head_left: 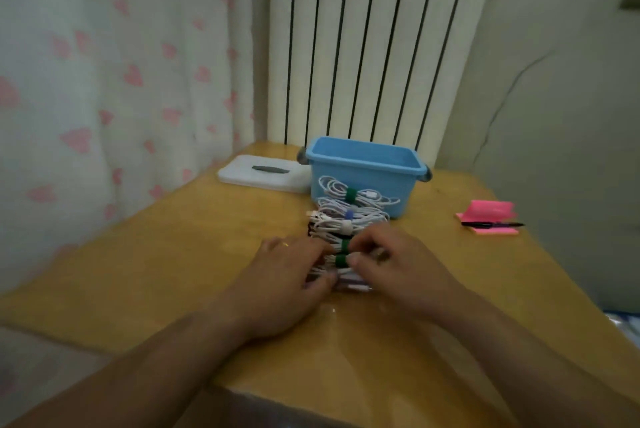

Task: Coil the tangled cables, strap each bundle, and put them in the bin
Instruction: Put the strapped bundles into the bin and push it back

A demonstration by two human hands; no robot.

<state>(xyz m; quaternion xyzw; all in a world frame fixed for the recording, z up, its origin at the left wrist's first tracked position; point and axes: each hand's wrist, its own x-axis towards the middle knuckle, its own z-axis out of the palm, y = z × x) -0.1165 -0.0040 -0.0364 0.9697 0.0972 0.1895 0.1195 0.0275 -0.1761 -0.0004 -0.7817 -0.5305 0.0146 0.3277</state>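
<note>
Blur smears my left hand (pixel 287 275), but its grip seems curled on the left end of the nearest bundle (pixel 341 260), white cable under a green strap, lying crosswise on the worktop (pixel 207 254). My right hand (pixel 394 265) pinches the right end, equally near. Beyond, more strapped bundles (pixel 349 216) line up toward the blue bin (pixel 408 192), straight ahead, slightly right.

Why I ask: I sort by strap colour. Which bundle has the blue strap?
The second bundle from the bin: its strap is blue, the others' green or whitish.
</note>
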